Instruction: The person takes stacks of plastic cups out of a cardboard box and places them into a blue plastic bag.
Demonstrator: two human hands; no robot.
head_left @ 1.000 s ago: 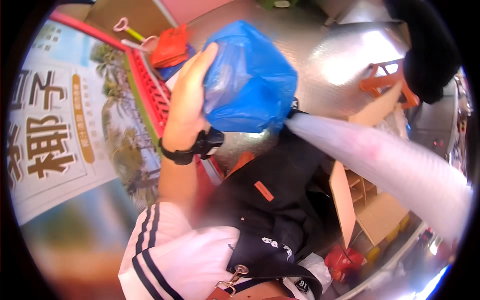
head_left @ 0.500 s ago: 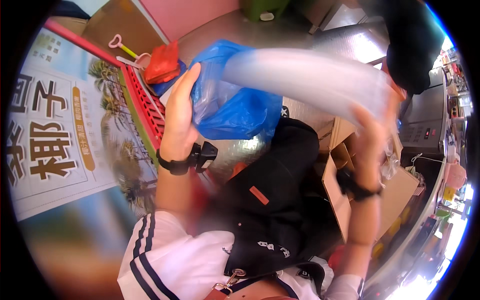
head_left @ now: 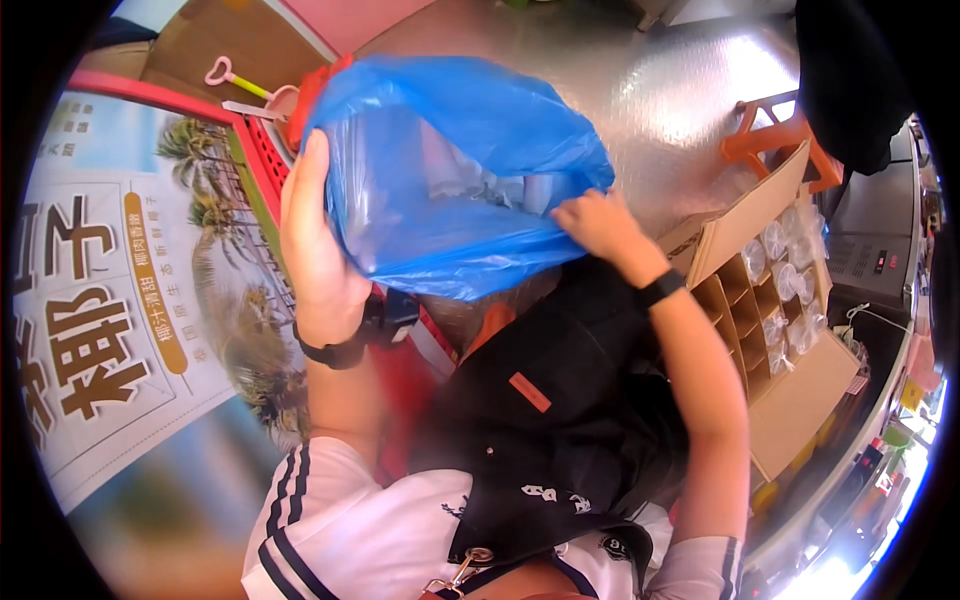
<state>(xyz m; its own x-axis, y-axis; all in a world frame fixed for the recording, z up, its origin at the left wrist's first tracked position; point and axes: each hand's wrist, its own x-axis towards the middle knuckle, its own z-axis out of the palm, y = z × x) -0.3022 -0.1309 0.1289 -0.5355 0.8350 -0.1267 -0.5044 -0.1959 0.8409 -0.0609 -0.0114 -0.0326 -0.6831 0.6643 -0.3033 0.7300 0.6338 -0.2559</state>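
Note:
A blue plastic bag (head_left: pixel 470 265) is held up in front of me with its mouth gaping towards me. My left hand (head_left: pixel 325 235) supports it from the left, thumb upright along its side and the other fingers hidden behind. At the right rim, my right hand (head_left: pixel 600 228) is closed on the edge of the film. Crumpled whitish, see-through plastic (head_left: pixel 465 180) lies inside the bag; I cannot make out its kind.
Right of my knees stands an open cardboard box (head_left: pixel 745 230) with dividers and several clear plastic cups (head_left: pixel 790 280). Behind it is an orange stool (head_left: pixel 775 140). A printed poster board (head_left: pixel 130 280) fills the left, near a toy shovel (head_left: pixel 240 80). Metal equipment (head_left: pixel 870 240) lines the right.
The long whitish plastic item stretched between bag and right hand is gone from view. My right hand has come left and down to the bag's rim, and the bag has spread wider.

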